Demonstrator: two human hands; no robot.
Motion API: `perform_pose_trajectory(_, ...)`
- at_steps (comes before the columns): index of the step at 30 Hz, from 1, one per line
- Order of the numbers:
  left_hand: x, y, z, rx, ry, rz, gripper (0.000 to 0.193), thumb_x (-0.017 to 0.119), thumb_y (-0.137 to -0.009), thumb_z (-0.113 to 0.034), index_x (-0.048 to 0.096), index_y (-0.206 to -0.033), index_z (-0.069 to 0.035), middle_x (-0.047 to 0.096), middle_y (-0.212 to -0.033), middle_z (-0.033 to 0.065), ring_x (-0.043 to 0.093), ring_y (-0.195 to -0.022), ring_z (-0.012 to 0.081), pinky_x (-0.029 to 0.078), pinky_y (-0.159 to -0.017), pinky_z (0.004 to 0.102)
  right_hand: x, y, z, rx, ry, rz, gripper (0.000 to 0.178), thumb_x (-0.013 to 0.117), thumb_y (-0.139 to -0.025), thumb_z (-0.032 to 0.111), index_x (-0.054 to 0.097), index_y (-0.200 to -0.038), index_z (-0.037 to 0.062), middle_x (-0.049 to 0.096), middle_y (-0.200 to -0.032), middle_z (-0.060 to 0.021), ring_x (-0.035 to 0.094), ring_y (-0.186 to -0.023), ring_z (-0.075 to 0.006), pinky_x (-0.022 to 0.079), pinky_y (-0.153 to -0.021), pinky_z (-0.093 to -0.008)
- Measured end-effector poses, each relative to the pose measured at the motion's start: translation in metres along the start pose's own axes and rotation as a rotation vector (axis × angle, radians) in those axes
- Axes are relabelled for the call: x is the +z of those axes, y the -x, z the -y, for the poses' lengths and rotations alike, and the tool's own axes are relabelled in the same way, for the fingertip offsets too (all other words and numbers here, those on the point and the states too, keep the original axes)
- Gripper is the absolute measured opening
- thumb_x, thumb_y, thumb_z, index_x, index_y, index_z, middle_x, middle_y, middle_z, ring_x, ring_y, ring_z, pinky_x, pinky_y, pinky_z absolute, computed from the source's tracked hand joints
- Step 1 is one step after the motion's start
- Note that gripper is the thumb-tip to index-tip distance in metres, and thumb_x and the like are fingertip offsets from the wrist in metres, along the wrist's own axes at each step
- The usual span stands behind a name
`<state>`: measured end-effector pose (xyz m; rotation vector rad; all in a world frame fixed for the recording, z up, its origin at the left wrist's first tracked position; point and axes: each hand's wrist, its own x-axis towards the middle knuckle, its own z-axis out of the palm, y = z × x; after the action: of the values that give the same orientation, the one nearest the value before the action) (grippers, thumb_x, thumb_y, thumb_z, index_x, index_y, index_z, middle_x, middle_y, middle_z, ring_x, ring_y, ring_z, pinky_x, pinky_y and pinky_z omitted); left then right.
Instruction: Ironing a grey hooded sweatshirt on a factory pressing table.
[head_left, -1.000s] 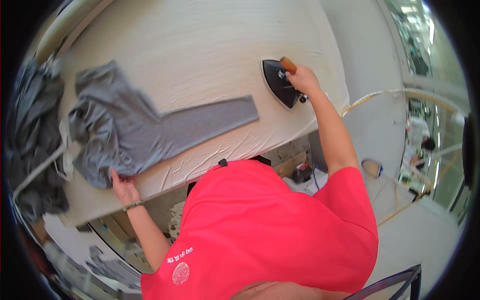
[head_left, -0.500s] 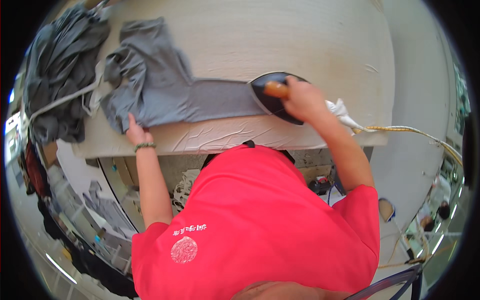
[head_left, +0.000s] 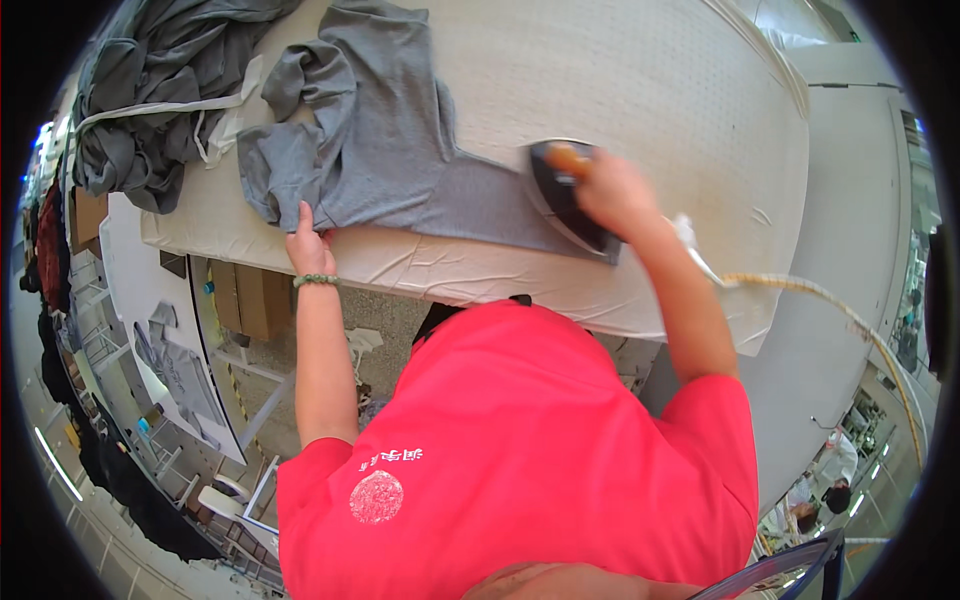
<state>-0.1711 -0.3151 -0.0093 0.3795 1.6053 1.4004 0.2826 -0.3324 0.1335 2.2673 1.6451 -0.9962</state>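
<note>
Person's two bare hands at a padded pressing table [head_left: 640, 90], seen from above. The right hand [head_left: 617, 195] is closed around the orange-brown handle [head_left: 567, 160] of a black clothes iron [head_left: 562, 205]; it is slightly blurred, and its separate fingers cannot be made out. The right forearm runs up and leftward from the short sleeve of a red T-shirt [head_left: 540, 430], the elbow bent outward and the back of the hand turned up. The iron lies across the narrow, flattened end of a grey knit garment [head_left: 390, 160], its long axis slanting from upper left to lower right; the garment's hem shows just beyond its lower tip.

The left hand [head_left: 308, 248] is at the garment's near edge, partly open, its thumb extended over the cloth and its fingers bent beside the edge; whether they pinch the fabric underneath cannot be told. The left forearm rises almost straight, with a green beaded bracelet [head_left: 316, 280] at the wrist. The garment lies on the table's left and middle, bunched near the left hand and smooth toward the iron. Beyond it, at upper left, is a heap of darker grey clothing [head_left: 150, 150].
</note>
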Motion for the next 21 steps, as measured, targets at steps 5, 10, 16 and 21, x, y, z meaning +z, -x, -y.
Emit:
perform_pose_trajectory(5, 0.055, -0.032, -0.012, -0.081, 0.11, -0.086, 0.039, 0.072, -0.098, -0.021, 0.065, -0.127, 0.006, 0.067, -0.129, 0.0087, 0.066, -0.111, 0.0223, 0.055, -0.092, 0.0389, -0.012, -0.011, -0.214, 0.189, 0.018, -0.423, 0.032, 0.064, -0.094, 0.024, 0.071, -0.108, -0.0031, 0.073, -0.099, -0.0276, 0.071, -0.102, -0.0432, 0.056, -0.087, -0.0525)
perform_pose_trajectory(10, 0.204, 0.039, -0.089, 0.302, 0.208, 0.34, 0.038, 0.07, -0.1, -0.016, 0.064, -0.13, 0.006, 0.068, -0.129, 0.0087, 0.066, -0.109, 0.0211, 0.052, -0.098, 0.0347, -0.033, -0.01, -0.32, 0.394, -0.042, -0.449, 0.039, 0.071, -0.091, 0.028, 0.068, -0.119, 0.0013, 0.073, -0.107, -0.0234, 0.069, -0.102, -0.0424, 0.055, -0.089, -0.0515)
perform_pose_trajectory(16, 0.201, 0.226, -0.192, 0.195, 0.322, 0.484, 0.048, 0.061, -0.106, -0.026, 0.055, -0.144, 0.001, 0.058, -0.148, 0.0132, 0.057, -0.134, 0.027, 0.047, -0.11, 0.0417, -0.038, 0.016, -0.272, -0.014, 0.053, -1.061, 0.054, 0.074, -0.093, 0.034, 0.06, -0.137, 0.0069, 0.066, -0.126, -0.0173, 0.068, -0.108, -0.0361, 0.055, -0.093, -0.0473)
perform_pose_trajectory(21, 0.147, 0.243, -0.197, 1.168, -1.115, 0.166, 0.057, 0.05, -0.108, -0.036, 0.041, -0.156, -0.005, 0.047, -0.157, 0.0119, 0.048, -0.141, 0.0285, 0.04, -0.118, 0.0447, -0.019, 0.009, -0.199, -0.188, -1.531, -0.211, 0.059, 0.057, -0.105, 0.048, 0.052, -0.147, 0.0073, 0.067, -0.13, -0.0132, 0.067, -0.116, -0.025, 0.055, -0.094, -0.0398)
